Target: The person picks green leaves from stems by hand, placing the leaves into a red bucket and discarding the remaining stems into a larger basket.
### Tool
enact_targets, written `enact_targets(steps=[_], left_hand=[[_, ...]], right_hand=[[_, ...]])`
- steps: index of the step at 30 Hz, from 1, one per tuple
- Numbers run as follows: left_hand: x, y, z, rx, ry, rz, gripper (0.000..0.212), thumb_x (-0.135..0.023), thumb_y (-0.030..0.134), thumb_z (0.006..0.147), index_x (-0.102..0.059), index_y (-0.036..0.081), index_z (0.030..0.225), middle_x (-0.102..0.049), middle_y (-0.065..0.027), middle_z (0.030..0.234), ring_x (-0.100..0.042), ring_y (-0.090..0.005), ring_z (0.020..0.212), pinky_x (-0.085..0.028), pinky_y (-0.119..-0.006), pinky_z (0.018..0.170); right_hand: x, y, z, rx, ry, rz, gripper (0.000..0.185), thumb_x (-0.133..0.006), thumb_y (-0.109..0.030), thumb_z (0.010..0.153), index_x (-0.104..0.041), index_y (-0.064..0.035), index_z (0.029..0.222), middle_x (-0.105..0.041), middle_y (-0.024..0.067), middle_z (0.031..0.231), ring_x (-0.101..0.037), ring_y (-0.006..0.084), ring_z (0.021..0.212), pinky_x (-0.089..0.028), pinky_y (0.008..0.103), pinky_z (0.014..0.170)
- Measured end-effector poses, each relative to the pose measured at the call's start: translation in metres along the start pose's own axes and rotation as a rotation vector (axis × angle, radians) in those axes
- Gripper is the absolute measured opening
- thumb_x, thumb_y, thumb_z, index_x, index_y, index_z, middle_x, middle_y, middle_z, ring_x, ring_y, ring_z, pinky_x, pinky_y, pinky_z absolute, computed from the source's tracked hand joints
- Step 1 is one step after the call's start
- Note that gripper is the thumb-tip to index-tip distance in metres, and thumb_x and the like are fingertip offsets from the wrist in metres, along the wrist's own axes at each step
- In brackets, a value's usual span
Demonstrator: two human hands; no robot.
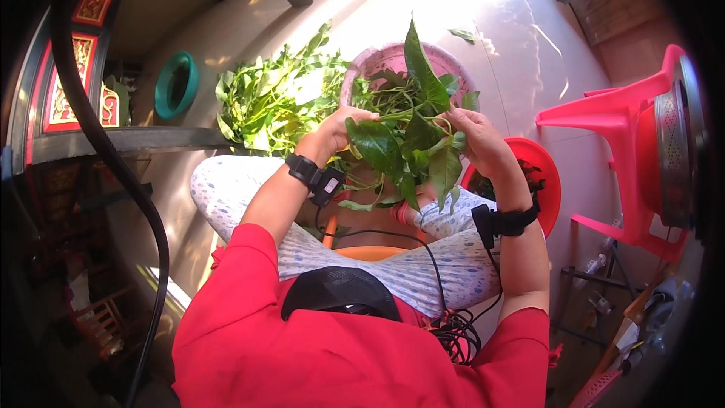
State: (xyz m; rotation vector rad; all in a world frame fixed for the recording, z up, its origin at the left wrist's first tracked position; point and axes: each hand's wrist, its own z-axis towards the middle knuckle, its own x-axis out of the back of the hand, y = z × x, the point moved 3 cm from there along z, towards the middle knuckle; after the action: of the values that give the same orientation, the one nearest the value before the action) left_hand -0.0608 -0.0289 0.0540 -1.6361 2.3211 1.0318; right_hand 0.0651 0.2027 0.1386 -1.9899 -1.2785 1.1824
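My left hand [338, 127] grips the stem end of a leafy green sprig [416, 130], held level above my lap. At the sprig's right side, my right hand [474, 135] pinches a stem or leaf between thumb and fingers. Behind the sprig stands a pink basin [366, 63] with more greens inside, partly hidden by the leaves. A large heap of leafy green stems [277, 96] lies on the floor to the basin's left, brightly sunlit. Partly behind my right forearm is a red basin [552, 181] holding dark leaves.
A teal basin [192, 82] stands at the far left beside a dark wooden furniture rail [136, 140]. To the right is a pink plastic stool [617, 119] with a metal strainer [674, 153] on it. A loose leaf [463, 35] lies on the tiled floor. Black cables cross my lap.
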Motion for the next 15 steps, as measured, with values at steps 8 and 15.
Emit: enact_targets(steps=[8,15], left_hand=[[-0.004,0.001,-0.005,0.01,0.024,0.131,0.017,-0.064,0.019,0.087,-0.066,0.001,0.084,-0.06,-0.0017,0.068,-0.056,-0.0113,0.057,-0.047,-0.024,0.052],[-0.008,0.007,-0.022,0.016,0.091,0.08,0.016,-0.067,0.02,0.086,-0.067,0.004,0.083,-0.058,0.0012,0.065,-0.053,-0.0076,0.053,-0.043,-0.022,0.047]], right_hand=[[-0.009,0.001,-0.005,-0.056,-0.223,-0.327,0.026,-0.065,-0.03,0.089,-0.066,-0.0044,0.093,-0.061,-0.0036,0.073,-0.052,0.005,0.058,-0.042,0.0204,0.055],[-0.006,0.004,-0.002,0.005,-0.076,-0.25,0.027,-0.056,-0.028,0.096,-0.063,-0.0016,0.09,-0.066,0.0082,0.081,-0.058,0.0107,0.065,-0.046,0.0262,0.059]])
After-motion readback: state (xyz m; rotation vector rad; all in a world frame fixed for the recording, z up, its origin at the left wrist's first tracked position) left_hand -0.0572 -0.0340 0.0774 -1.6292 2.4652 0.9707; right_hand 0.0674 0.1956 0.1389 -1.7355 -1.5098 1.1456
